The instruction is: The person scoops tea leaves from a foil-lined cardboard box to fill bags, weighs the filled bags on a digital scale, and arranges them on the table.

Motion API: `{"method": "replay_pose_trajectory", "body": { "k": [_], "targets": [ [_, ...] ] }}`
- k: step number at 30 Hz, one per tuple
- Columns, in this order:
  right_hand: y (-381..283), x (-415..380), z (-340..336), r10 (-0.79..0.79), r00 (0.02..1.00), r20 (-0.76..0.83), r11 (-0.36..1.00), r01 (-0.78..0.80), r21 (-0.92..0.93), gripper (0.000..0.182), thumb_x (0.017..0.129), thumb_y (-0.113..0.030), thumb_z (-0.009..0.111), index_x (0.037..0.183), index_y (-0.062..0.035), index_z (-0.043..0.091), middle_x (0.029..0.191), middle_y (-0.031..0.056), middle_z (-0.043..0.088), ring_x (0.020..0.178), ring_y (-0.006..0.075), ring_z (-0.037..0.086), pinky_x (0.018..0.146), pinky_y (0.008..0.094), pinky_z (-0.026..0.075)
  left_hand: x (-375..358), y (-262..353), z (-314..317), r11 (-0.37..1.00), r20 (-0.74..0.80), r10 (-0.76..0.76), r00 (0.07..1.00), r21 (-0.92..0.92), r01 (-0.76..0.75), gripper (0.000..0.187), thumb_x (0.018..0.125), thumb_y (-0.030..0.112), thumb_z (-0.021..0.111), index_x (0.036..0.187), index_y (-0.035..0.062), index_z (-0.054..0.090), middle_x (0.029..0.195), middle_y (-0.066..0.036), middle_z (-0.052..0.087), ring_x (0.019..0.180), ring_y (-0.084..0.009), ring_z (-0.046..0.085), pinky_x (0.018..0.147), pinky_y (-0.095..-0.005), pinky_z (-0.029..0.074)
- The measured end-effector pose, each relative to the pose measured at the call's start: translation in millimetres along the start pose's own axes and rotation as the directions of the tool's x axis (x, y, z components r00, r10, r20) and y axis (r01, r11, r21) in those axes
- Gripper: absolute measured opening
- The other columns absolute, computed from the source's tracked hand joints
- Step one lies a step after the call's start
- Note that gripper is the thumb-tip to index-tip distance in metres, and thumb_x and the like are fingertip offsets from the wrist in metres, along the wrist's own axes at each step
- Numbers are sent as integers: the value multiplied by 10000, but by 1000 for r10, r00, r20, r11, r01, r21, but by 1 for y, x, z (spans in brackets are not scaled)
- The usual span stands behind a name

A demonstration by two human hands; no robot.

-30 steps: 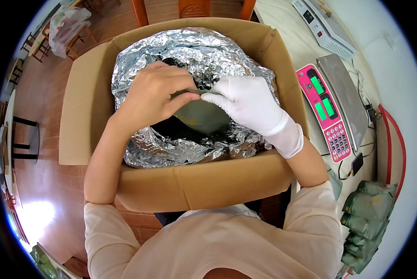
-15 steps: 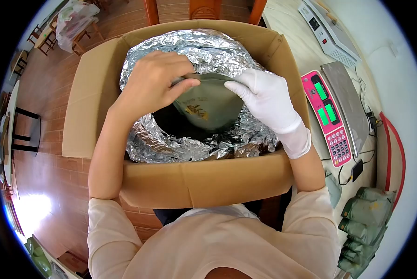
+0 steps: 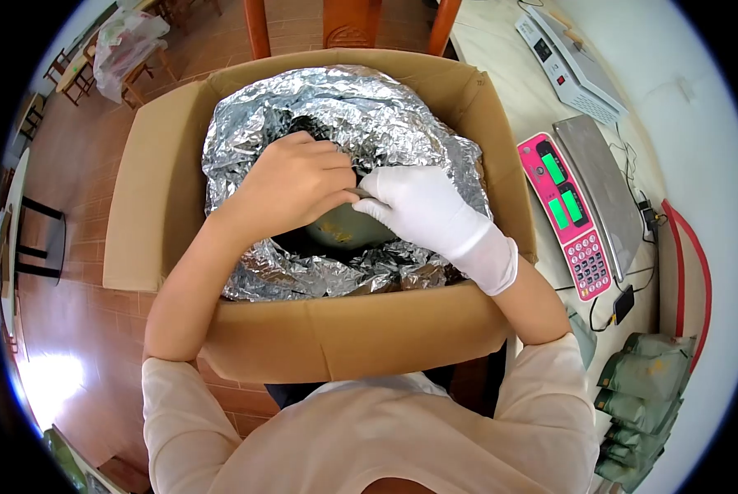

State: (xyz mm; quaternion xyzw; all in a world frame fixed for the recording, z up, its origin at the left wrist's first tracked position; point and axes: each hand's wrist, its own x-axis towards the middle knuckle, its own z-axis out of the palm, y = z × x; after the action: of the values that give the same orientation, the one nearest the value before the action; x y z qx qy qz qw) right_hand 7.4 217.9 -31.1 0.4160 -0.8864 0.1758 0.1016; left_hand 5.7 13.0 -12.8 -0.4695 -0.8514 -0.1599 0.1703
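A dark green pouch (image 3: pixel 348 230) with gold print hangs over the dark opening of a crumpled silver foil liner (image 3: pixel 249 107). The liner fills a cardboard box (image 3: pixel 352 342). My bare left hand (image 3: pixel 295 183) is closed on the pouch's top edge at its left side. In a white glove, my right hand (image 3: pixel 422 210) pinches the same edge from the right, its fingertips close to the left hand's. Between them the pouch's top edge is mostly hidden. What lies deeper in the liner is too dark to tell.
On the right-hand table stand a pink digital scale (image 3: pixel 562 214) with a steel plate and a white electrical device (image 3: pixel 571 70). Several filled green pouches (image 3: pixel 645 387) are stacked at lower right. A wooden chair (image 3: pixel 351 25) stands behind the box.
Both hands have come closer together and lower over the liner, drawing the pouch's top edge together. The pouch's mouth was spread wide before. The view has shifted slightly.
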Motion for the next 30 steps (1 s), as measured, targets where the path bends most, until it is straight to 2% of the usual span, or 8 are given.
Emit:
{"method": "replay_pose_trajectory", "body": {
  "k": [4,7,10,11,14,15,19,30],
  "targets": [
    [0,-4,-6,-25,999,-21,999,26,32,179,830,-253,593,744,-96,582,692,73,580,640,273,600,564,374,481,2,-1,-8,969,-5,-121,993,-217,117,177,713,167,744,749,85,592,787,-21,600,780,-191,581,716,-315,439],
    [2,-4,-13,-52,989,-141,997,60,55,158,821,-241,601,761,-94,606,690,66,577,639,265,600,561,366,478,-1,-7,-15,567,-81,-403,911,-804,179,520,652,160,822,1076,64,537,934,-72,623,969,-173,588,869,-320,448],
    [6,-1,-17,-41,969,-243,998,51,35,149,806,-231,616,751,-93,616,679,60,569,630,254,592,561,353,472,6,-9,-20,565,-158,-367,917,-821,85,710,605,139,844,1200,56,466,978,-93,630,998,-192,583,904,-331,441],
    [6,0,-18,-43,958,-284,996,65,69,148,798,-229,625,740,-93,618,671,56,564,626,249,587,562,347,469,6,1,-24,438,-52,-465,884,-881,179,725,582,127,849,1206,45,489,1018,-98,632,1019,-181,574,920,-324,432],
    [5,1,-24,-32,951,-306,995,58,78,142,779,-225,649,728,-96,622,652,49,550,613,242,576,564,338,463,4,-7,-15,660,-16,-408,913,-697,282,609,598,109,835,1133,34,553,992,-84,643,974,-162,588,892,-300,446],
    [6,1,-26,-43,951,-305,998,57,35,141,779,-224,650,725,-96,624,651,49,552,613,243,576,562,337,461,5,-3,-18,529,84,-495,865,-761,377,439,608,111,829,990,22,633,935,-68,657,885,-128,600,822,-270,468],
    [7,1,-28,5,936,-351,992,39,117,140,776,-213,658,706,-97,620,643,49,557,604,246,571,553,338,456,1,-3,-20,484,134,-601,788,-723,493,215,669,88,802,813,-1,668,742,-33,652,689,-76,583,640,-214,470],
    [12,0,-33,-38,943,-330,996,10,-85,131,749,-201,680,715,-95,611,662,55,575,607,242,573,549,353,453,-3,-19,-16,672,31,-587,809,-540,507,132,761,119,717,840,16,695,756,-56,674,690,-87,589,648,-230,461]
  ]
}}
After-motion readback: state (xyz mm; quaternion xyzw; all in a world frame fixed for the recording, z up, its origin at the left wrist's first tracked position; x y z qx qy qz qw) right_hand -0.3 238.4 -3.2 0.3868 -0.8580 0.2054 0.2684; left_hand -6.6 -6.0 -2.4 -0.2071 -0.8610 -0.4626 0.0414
